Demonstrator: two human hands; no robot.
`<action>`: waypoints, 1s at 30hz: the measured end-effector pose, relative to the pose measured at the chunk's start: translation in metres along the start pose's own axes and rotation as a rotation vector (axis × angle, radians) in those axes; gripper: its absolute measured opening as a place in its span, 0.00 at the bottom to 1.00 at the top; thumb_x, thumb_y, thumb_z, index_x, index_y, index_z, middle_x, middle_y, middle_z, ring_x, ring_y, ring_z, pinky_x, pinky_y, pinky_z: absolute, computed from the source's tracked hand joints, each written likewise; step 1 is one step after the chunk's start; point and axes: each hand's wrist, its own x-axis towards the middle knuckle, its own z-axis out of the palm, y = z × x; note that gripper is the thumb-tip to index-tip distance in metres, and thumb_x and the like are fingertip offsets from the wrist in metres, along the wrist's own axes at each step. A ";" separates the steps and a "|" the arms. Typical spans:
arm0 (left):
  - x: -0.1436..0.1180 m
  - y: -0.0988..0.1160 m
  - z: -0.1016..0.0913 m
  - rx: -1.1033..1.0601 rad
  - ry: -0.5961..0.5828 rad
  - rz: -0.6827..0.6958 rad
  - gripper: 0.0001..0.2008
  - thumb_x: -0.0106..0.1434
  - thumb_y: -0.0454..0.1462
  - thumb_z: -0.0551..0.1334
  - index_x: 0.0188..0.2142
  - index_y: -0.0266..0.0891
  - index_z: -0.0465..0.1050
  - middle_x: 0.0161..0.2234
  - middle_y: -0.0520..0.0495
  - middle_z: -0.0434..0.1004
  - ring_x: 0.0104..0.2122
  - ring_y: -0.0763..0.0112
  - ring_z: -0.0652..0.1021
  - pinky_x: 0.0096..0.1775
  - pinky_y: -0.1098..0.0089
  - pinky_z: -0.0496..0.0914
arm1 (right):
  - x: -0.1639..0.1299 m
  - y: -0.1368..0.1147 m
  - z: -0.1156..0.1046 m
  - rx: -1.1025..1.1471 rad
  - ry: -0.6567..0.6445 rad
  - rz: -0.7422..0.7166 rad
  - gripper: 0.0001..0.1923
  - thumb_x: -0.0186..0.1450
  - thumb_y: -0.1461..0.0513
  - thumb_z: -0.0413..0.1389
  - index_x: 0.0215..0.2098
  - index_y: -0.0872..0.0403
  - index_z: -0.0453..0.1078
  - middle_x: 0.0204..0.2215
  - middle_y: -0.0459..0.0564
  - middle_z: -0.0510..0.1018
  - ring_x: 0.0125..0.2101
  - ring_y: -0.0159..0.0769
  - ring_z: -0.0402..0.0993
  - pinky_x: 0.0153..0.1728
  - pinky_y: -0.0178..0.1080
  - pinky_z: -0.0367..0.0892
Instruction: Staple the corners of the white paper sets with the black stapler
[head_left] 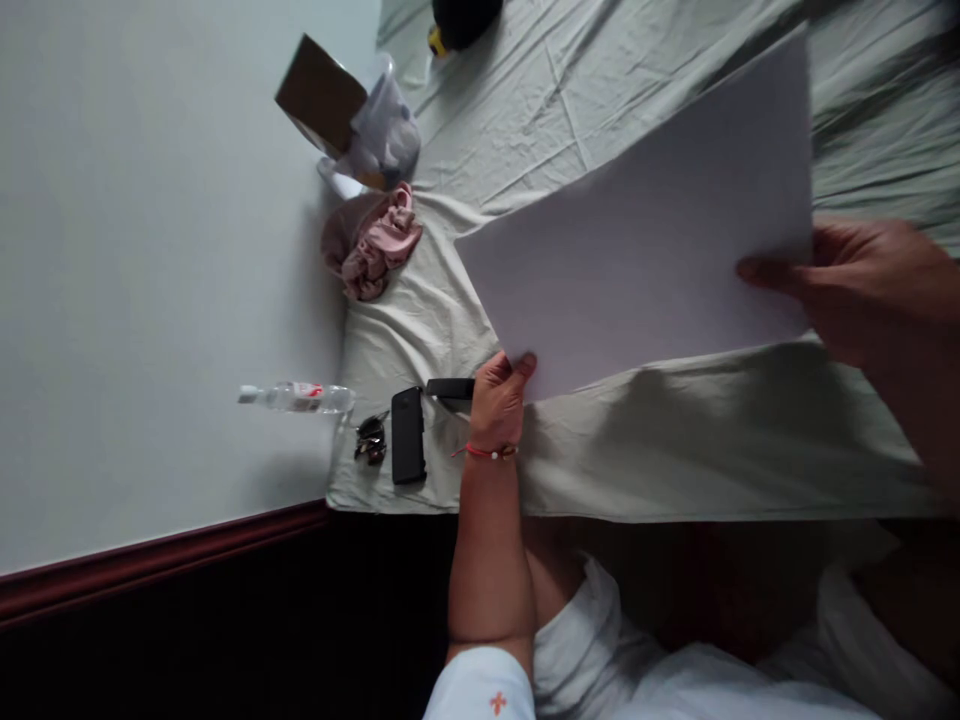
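A large blank sheet of white paper [645,240] is held up above the pale green bedsheet, slanting upward to the right. My left hand [501,398] pinches its lower left corner, thumb on top and the other fingers underneath; a red string bracelet [491,453] circles that wrist. At the paper's right edge my right hand [862,275] grips with the thumb lying on the near face. The fingers behind the paper are hidden. Just left of my left hand a dark, flat object [450,388] lies partly covered by the hand.
A black phone [408,435], a bunch of keys [370,440] and a clear plastic bottle [304,397] are at the left by the wall. Farther back are a pink cloth [379,245], a brown box [321,95] and a white plastic bag [386,130]. A black-and-yellow object [461,22] sits at the top.
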 end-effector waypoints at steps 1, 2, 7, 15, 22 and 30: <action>0.000 0.001 0.001 -0.012 0.000 -0.011 0.18 0.49 0.46 0.81 0.37 0.42 0.85 0.38 0.47 0.88 0.41 0.63 0.84 0.54 0.59 0.75 | 0.000 0.000 0.000 0.023 0.008 -0.004 0.10 0.67 0.65 0.63 0.46 0.55 0.81 0.30 0.45 0.76 0.27 0.21 0.66 0.31 0.33 0.64; 0.000 0.001 0.002 -0.022 -0.005 -0.021 0.17 0.49 0.45 0.81 0.36 0.42 0.85 0.37 0.48 0.88 0.40 0.64 0.84 0.54 0.60 0.75 | 0.000 0.000 0.000 0.042 0.012 -0.008 0.10 0.68 0.67 0.61 0.47 0.55 0.81 0.30 0.45 0.76 0.27 0.20 0.66 0.31 0.31 0.64; 0.000 0.003 0.004 -0.023 -0.030 -0.065 0.17 0.51 0.46 0.79 0.36 0.40 0.83 0.35 0.47 0.85 0.39 0.65 0.83 0.48 0.63 0.76 | -0.006 -0.001 -0.001 0.017 0.055 -0.086 0.10 0.69 0.65 0.60 0.46 0.56 0.81 0.25 0.42 0.69 0.24 0.15 0.59 0.28 0.28 0.58; 0.001 0.005 0.000 0.084 0.136 -0.123 0.18 0.51 0.44 0.79 0.29 0.39 0.75 0.23 0.58 0.68 0.20 0.80 0.66 0.21 0.77 0.62 | -0.012 -0.002 -0.001 -0.110 0.158 -0.052 0.17 0.69 0.51 0.61 0.46 0.55 0.80 0.15 0.40 0.54 0.15 0.15 0.47 0.20 0.29 0.39; 0.002 0.003 -0.001 0.161 0.177 -0.050 0.25 0.52 0.55 0.77 0.25 0.39 0.71 0.20 0.59 0.60 0.18 0.82 0.60 0.17 0.77 0.54 | -0.009 0.000 -0.002 -0.114 0.156 -0.031 0.19 0.67 0.48 0.64 0.45 0.55 0.81 0.15 0.40 0.54 0.15 0.16 0.47 0.19 0.30 0.40; -0.006 0.017 0.005 0.064 0.073 -0.106 0.24 0.44 0.48 0.82 0.32 0.40 0.76 0.24 0.57 0.72 0.20 0.83 0.66 0.20 0.79 0.60 | 0.016 0.017 -0.009 -0.052 0.201 0.079 0.22 0.62 0.48 0.68 0.49 0.49 0.81 0.20 0.43 0.60 0.16 0.20 0.52 0.18 0.33 0.43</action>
